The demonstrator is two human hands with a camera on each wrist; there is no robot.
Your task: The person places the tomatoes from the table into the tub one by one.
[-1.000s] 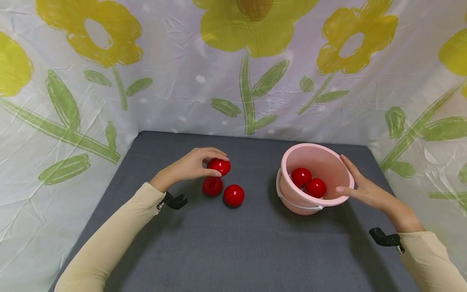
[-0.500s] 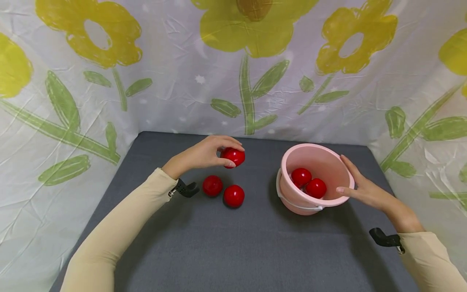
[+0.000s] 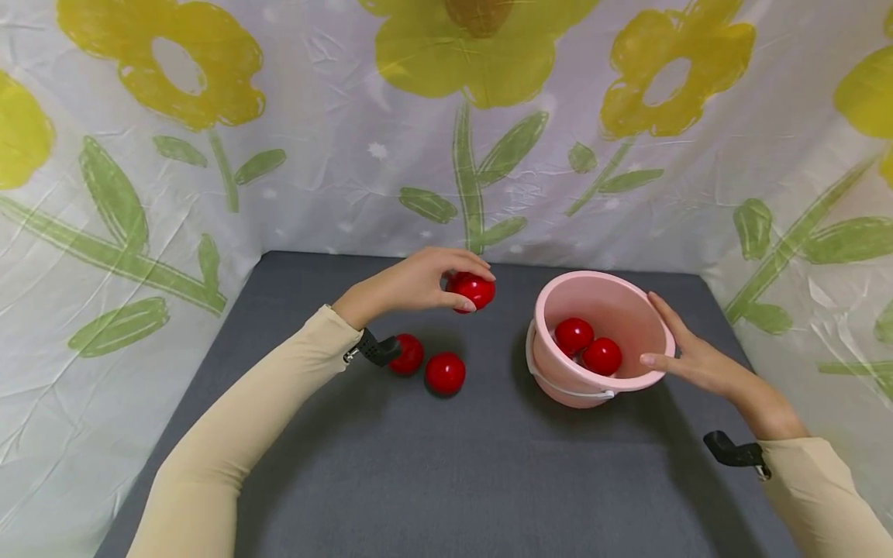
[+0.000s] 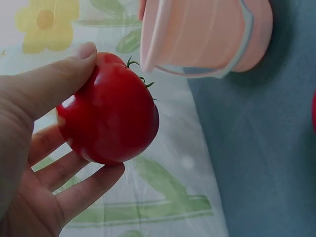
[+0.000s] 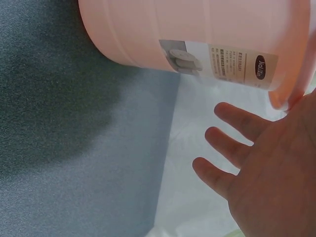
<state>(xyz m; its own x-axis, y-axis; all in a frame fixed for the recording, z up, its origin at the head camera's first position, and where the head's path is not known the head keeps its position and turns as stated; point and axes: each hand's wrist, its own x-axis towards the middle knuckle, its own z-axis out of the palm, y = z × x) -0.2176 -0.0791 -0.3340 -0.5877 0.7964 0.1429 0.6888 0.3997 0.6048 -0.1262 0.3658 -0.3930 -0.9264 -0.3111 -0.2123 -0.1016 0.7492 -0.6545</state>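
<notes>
My left hand (image 3: pixel 425 280) holds a red tomato (image 3: pixel 474 291) above the table, left of the pink bucket (image 3: pixel 572 380). In the left wrist view the tomato (image 4: pixel 111 108) has a green stem and sits between thumb and fingertips. The right hand (image 3: pixel 705 364) holds the bucket's right rim, its thumb over the edge and its index finger along the outside. Three fingers (image 5: pixel 224 148) of it stretch out apart from the bucket's wall in the right wrist view. Two tomatoes, one at the left (image 3: pixel 574 335) and one at the right (image 3: pixel 603 356), lie inside the bucket.
On the dark grey tabletop (image 3: pixel 488 480) lie two more tomatoes, one (image 3: pixel 445 373) in the open and one (image 3: pixel 408 355) partly behind the left wrist's camera strap. A white handle (image 3: pixel 572 394) hangs down the bucket's side. Flower-printed curtain (image 3: pixel 335 186) surrounds the table's back and sides.
My left hand has lifted its tomato off beside the other two and carried it right and toward the back, nearer the bucket. The right hand and bucket stay in place.
</notes>
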